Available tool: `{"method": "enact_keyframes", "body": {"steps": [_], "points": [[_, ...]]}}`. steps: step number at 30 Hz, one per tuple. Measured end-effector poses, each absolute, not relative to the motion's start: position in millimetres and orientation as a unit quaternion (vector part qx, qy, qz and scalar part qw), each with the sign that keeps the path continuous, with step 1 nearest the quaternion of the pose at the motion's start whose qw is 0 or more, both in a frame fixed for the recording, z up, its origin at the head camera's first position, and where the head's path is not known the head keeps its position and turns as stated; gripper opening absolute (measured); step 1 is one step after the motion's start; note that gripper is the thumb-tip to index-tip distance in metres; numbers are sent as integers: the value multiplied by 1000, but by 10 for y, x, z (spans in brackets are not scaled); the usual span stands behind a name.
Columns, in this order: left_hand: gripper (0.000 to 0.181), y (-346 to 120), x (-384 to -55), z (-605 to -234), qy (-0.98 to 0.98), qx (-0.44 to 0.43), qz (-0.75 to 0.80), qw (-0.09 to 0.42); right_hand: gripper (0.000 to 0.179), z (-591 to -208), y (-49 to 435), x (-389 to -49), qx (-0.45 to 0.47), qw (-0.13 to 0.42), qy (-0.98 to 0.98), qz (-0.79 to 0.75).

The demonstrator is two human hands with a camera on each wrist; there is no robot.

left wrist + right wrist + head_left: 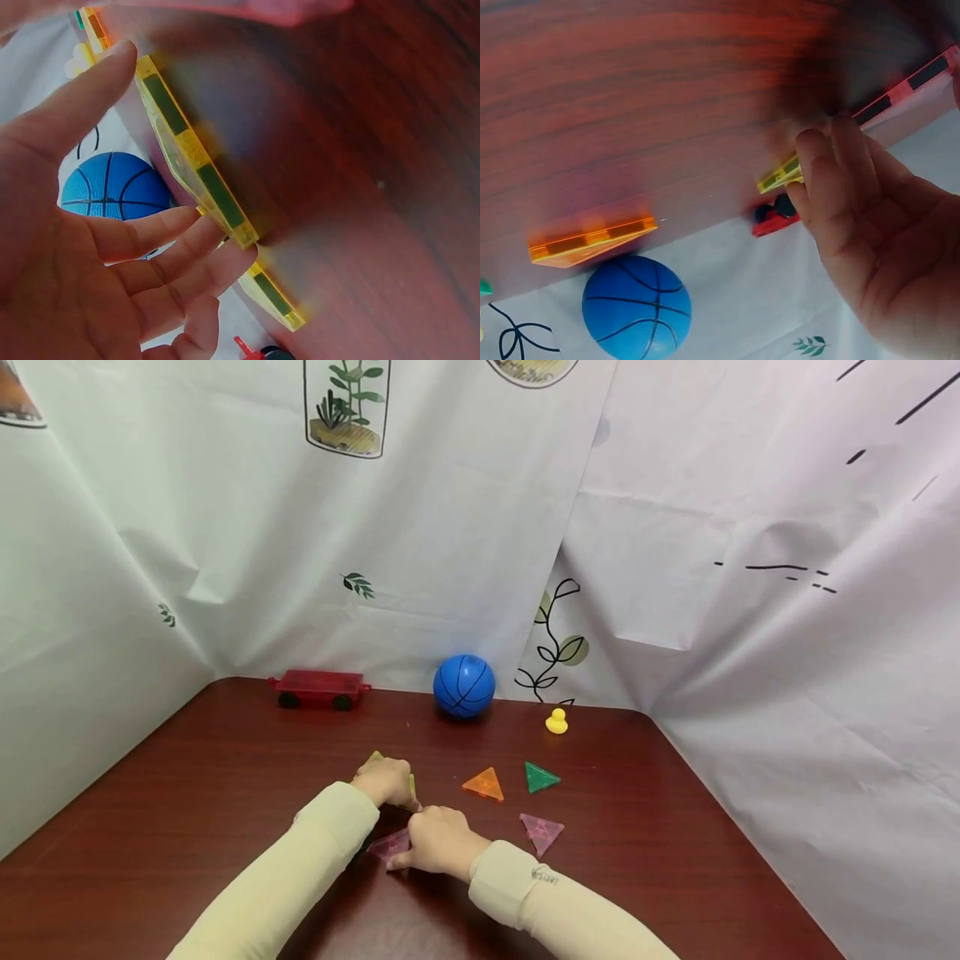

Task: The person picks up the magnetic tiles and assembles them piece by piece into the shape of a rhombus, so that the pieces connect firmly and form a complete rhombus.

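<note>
Left hand pinches yellow tile thumb-to-fingers; right hand grips pink tile; blue ball beyond.

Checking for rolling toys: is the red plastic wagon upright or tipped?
Upright: the wagon stands, black wheels down, on the brown table.

In the head view, the yellow tiles are mostly hidden. The left-wrist view cuts off the cart.

Small dark lettering is printed on the right sleeve; it cannot be read with certainty.
</note>
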State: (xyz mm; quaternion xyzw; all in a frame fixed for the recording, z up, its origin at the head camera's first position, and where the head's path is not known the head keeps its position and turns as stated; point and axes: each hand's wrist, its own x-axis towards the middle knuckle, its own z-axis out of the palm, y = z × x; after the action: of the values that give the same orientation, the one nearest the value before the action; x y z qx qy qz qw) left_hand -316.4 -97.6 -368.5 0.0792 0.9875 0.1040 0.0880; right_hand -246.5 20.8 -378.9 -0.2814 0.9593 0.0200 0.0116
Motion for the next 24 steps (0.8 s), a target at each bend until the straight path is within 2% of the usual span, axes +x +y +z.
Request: {"method": "enact_keyframes", "body": {"steps": [6, 15, 20, 24], "points": [[37, -953, -3184, -3691, 986, 54, 124, 100, 41, -3784, 178, -2469, -266, 4, 964, 22], [45, -1099, -3233, -3807, 976, 57, 199, 69, 37, -3794, 234, -2524, -253, 2, 968, -4], [27, -1250, -3257, -3837, 959, 78, 268, 48, 37, -3787, 274, -2530, -252, 12, 967, -23], [20, -1379, -3217, -3844, 938, 65, 336, 60, 35, -3774, 320, -2570, -251, 25, 967, -29]]}}
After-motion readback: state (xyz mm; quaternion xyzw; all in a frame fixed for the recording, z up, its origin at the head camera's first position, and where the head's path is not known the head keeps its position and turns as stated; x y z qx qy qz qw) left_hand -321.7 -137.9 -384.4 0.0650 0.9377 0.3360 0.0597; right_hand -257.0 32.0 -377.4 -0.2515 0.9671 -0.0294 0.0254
